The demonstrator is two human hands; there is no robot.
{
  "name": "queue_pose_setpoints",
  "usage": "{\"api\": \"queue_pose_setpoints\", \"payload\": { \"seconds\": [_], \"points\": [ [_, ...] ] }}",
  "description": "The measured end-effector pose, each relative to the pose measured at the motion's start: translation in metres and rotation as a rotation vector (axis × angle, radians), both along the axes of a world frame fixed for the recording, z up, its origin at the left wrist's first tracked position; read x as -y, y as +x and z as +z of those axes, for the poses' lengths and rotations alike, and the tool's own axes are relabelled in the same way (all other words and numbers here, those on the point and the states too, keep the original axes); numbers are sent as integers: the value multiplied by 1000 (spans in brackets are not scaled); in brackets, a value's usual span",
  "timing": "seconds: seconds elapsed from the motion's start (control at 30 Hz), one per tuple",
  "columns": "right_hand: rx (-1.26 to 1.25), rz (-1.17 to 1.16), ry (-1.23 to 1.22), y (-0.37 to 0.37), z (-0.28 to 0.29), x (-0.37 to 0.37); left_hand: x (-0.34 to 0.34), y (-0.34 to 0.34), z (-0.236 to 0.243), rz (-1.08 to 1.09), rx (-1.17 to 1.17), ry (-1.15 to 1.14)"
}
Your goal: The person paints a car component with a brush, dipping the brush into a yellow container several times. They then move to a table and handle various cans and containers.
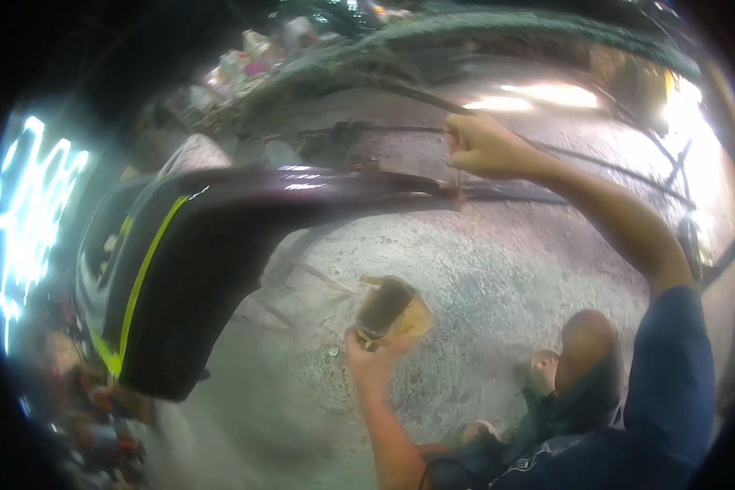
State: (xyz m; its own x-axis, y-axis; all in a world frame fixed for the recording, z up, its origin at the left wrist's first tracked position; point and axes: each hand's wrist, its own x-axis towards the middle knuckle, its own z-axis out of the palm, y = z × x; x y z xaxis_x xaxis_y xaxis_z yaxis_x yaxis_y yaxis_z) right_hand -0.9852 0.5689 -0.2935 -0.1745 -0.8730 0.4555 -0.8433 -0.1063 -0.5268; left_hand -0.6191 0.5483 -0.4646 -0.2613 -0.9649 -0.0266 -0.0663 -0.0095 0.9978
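A glossy dark vehicle body panel (220, 261), perhaps a bumper, spans the left and middle. It carries a yellow-green stripe (149, 278) and narrows to a tip at the right. Just above and beside that tip, my right hand (486, 147) is closed like a fist or pinch. Something thin and blurred seems to run down from its fingers to the tip, too unclear to name. Lower in the middle, my left hand (371, 359) grips a yellowish container (416, 318) from below; its opening or contents look dark.
Thin dark bars of a stand (621, 171) stretch behind the panel and to the right. Mottled grey floor (482, 269) lies beneath. Several bottles and containers (253, 57) stand at the back. My bent knee (588, 343) is at the lower right; blurred clutter (98, 416) lies lower left.
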Motion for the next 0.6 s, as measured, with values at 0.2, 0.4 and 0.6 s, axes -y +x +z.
{"api": "queue_pose_setpoints", "payload": {
  "seconds": [0.2,0.4,0.6],
  "points": [
    [49,82,-104,72,61,8,-6,-5,1,-18,-95,-4],
    [-184,235,-243,160,150,24,2,7,-14,-55,-173,3],
    [-191,282,-157,231,225,-4,1,2,-10,-83,-131,75]
  ]
}}
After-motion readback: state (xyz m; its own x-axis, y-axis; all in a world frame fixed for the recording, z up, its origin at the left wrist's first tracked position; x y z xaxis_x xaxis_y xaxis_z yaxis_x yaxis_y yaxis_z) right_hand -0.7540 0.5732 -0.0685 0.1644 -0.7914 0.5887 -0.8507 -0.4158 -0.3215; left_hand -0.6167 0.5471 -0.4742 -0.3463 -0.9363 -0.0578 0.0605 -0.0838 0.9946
